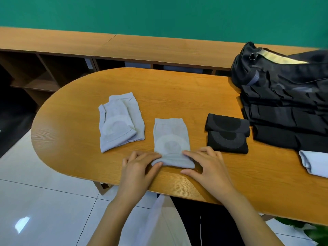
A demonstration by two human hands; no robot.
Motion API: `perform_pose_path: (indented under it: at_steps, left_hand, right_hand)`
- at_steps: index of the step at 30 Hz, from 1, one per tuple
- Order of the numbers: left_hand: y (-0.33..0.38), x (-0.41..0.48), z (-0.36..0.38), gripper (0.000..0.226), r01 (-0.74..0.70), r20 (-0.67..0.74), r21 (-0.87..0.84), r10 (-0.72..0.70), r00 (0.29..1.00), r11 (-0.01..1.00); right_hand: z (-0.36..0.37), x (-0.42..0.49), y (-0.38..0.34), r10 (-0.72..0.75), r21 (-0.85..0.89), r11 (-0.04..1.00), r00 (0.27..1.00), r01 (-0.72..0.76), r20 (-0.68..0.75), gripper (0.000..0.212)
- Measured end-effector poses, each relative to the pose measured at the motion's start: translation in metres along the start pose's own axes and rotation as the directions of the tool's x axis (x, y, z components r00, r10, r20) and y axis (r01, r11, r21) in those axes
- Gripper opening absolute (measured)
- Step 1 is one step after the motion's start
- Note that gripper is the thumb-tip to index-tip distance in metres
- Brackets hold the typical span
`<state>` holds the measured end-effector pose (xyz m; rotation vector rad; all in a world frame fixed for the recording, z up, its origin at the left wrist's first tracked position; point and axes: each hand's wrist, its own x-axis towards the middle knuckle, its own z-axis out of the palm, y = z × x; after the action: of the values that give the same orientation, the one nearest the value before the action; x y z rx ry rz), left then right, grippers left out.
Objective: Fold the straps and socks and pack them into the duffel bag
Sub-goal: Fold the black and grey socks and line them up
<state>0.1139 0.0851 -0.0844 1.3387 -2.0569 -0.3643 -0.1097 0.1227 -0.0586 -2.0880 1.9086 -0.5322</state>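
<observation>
L hand [140, 167] & R hand [206, 164] work at the near edge of the table [79, 107]. Each pinches a corner of the grey sock [171, 139] at its near hem, fingers on top, thumb tucked under, prob. so the hem lifts evenly for a straight fold. Rest of the sock lies flat. Spare grey pieces [120, 121] wait just left. The folded black pair [227, 134] sits right, near the duffel bag [284, 71], likely staged for packing.

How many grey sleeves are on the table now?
3: top sleeve and lower sleeve overlapping at left; centre sleeve pinched by left hand and right hand. Others may be hidden.
</observation>
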Motion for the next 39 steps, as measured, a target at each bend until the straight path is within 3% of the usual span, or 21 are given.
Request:
perform_pose_path:
  at_steps: [4,9,13,15,19,24,29,32,35,39]
  left_hand:
    - [0.004,0.0,-0.002,0.044,0.067,-0.053,-0.065,-0.071,0.996,0.996]
    - [0.009,0.004,-0.002,0.042,0.156,-0.067,-0.156,-0.168,0.984,0.975]
    - [0.013,0.005,0.0,0.03,0.2,-0.062,-0.136,-0.21,0.976,0.97]
    - [0.014,0.005,0.0,0.028,0.192,-0.07,-0.053,-0.195,0.978,0.98]
    - [0.012,0.005,0.001,0.009,0.071,-0.078,-0.003,-0.071,0.994,0.997]
    - [0.005,0.002,0.0,0.034,-0.018,0.03,-0.043,0.019,0.999,0.999]
    - [-0.008,-0.002,-0.005,0.058,-0.028,0.134,-0.087,0.04,0.99,0.996]
    - [-0.01,-0.002,-0.007,0.06,-0.031,0.176,-0.087,0.046,0.983,0.996]
    - [-0.012,-0.002,-0.008,0.056,-0.014,0.176,-0.091,0.03,0.984,0.996]
    - [-0.007,-0.003,-0.009,0.054,0.048,0.118,-0.132,-0.032,0.992,0.99]
  right_hand:
    - [0.004,-0.001,0.0,0.1,0.134,0.987,0.991,-0.088,-0.089,0.044]
    - [0.009,0.001,0.001,0.118,0.209,0.974,0.986,-0.092,-0.116,0.057]
    - [0.011,0.002,0.001,0.121,0.206,0.975,0.979,-0.086,-0.164,0.038]
    - [0.012,0.003,-0.001,0.102,0.162,0.984,0.975,-0.07,-0.199,0.029]
    - [0.013,0.003,-0.003,0.019,0.058,0.998,0.972,-0.006,-0.233,0.032]
    - [0.014,0.001,0.001,-0.08,-0.005,0.997,0.967,0.081,-0.241,0.013]
    - [0.009,-0.002,0.005,-0.015,0.027,0.999,0.991,0.019,-0.134,0.048]
    - [0.005,0.0,0.007,0.008,0.017,1.0,0.999,-0.008,-0.035,0.063]
    - [0.0,0.0,0.006,0.031,0.024,0.999,0.999,-0.031,0.013,0.066]
    - [-0.001,-0.002,0.008,0.091,0.088,0.992,0.995,-0.093,0.031,0.054]
